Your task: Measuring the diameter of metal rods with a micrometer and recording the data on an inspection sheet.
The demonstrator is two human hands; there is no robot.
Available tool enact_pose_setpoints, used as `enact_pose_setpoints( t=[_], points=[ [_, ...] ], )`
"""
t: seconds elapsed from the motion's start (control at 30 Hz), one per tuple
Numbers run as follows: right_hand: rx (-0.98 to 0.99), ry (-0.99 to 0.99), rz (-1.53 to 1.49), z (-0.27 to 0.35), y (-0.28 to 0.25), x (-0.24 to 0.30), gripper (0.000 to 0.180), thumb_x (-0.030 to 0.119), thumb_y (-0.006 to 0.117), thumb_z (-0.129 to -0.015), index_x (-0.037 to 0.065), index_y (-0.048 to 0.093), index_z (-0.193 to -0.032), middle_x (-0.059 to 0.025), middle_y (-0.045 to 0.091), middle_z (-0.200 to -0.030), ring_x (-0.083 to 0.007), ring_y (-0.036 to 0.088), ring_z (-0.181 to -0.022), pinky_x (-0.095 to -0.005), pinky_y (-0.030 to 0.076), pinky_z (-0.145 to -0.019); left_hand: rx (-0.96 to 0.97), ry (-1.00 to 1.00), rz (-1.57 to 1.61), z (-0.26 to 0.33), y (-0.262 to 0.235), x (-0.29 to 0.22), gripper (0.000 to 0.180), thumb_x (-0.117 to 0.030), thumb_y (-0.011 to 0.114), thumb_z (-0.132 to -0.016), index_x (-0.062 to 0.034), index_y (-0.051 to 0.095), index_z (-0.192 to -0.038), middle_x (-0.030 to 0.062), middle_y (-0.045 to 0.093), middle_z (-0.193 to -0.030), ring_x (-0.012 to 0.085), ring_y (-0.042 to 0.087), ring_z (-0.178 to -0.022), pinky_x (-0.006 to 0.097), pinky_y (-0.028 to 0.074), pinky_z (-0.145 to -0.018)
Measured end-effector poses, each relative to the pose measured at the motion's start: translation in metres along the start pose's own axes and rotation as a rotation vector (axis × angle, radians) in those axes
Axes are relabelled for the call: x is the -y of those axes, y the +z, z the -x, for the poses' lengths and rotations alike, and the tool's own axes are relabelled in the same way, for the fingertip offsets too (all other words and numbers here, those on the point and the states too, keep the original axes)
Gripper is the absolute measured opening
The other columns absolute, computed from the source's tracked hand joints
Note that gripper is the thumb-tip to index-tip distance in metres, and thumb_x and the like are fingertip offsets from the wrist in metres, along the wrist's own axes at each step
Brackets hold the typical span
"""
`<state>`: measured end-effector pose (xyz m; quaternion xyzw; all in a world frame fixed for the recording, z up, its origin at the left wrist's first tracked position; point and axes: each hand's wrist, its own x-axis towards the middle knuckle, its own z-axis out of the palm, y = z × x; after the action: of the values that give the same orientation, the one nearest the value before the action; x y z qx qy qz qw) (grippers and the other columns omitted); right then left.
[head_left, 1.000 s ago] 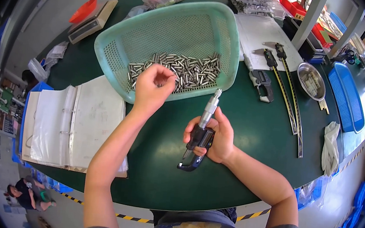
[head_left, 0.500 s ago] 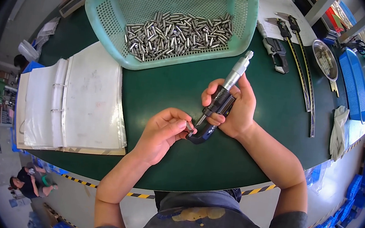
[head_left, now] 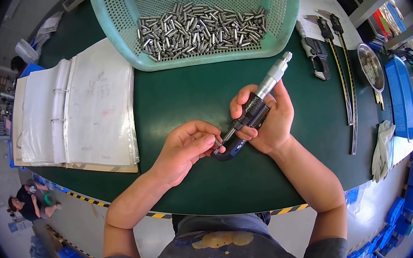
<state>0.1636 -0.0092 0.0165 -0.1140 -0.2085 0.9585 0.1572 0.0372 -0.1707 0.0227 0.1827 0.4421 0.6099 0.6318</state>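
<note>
My right hand (head_left: 275, 121) is wrapped round a micrometer (head_left: 252, 112) with a black body and a silver barrel, tilted with its barrel end up and to the right. The curved frame of the micrometer points down toward my left hand (head_left: 184, 149). Between the thumb and fingertips of that hand is a small metal pin (head_left: 218, 141), at the measuring gap. My fingertips partly cover the pin, so I cannot tell whether both measuring faces touch it. Beyond my hands stands a green perforated basket (head_left: 111, 28) with many loose metal pins (head_left: 201, 30) inside.
An open ring binder (head_left: 97, 112) lies at the left. On the right are a second micrometer (head_left: 316, 55), two calipers (head_left: 341, 67), a metal bowl (head_left: 370, 68), a blue basket (head_left: 403, 99) and a white glove (head_left: 382, 150). A person (head_left: 30, 201) sits in the lower-left background.
The pin in my left fingers has shifted slightly toward the micrometer's spindle. The whole view has moved a little, so the basket and binder appear higher and further left.
</note>
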Motion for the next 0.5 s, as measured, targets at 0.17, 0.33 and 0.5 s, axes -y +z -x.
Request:
enact_pose_setpoints(
  t=[0.17,0.33,0.5],
  points=[
    [0.011,0.002,-0.013,0.0001,-0.0008,-0.0005,0.076,0.069,0.023,-0.089,0.002,0.059,-0.085,-0.0166,0.062,-0.076,-0.015,0.04,-0.039,-0.0255,0.035,-0.038,-0.049,-0.009,-0.035,0.0008,0.0046,-0.0005,0.015,-0.013,0.056,-0.092,-0.0022,0.056,-0.101,0.007,0.062,-0.092,0.0163,0.062,-0.087,0.029,0.048,-0.079],
    [0.005,-0.002,-0.014,0.0005,-0.0012,-0.0008,0.078,0.072,0.024,-0.086,0.002,0.059,-0.085,-0.0163,0.062,-0.076,-0.0147,0.04,-0.039,-0.0254,0.035,-0.038,-0.052,-0.018,-0.039,-0.0001,0.006,-0.0021,0.014,-0.013,0.056,-0.092,-0.0022,0.056,-0.101,0.0065,0.062,-0.091,0.0162,0.062,-0.087,0.029,0.048,-0.079],
    [0.023,-0.041,0.009,0.0003,-0.0009,-0.0032,0.079,0.075,0.027,-0.084,0.003,0.06,-0.084,-0.015,0.063,-0.074,-0.0134,0.041,-0.039,-0.0239,0.033,-0.037,-0.027,-0.023,-0.046,-0.0005,0.0052,-0.0032,0.014,-0.012,0.056,-0.092,-0.0022,0.056,-0.101,0.0066,0.062,-0.091,0.0163,0.062,-0.087,0.028,0.048,-0.079]
  ],
)
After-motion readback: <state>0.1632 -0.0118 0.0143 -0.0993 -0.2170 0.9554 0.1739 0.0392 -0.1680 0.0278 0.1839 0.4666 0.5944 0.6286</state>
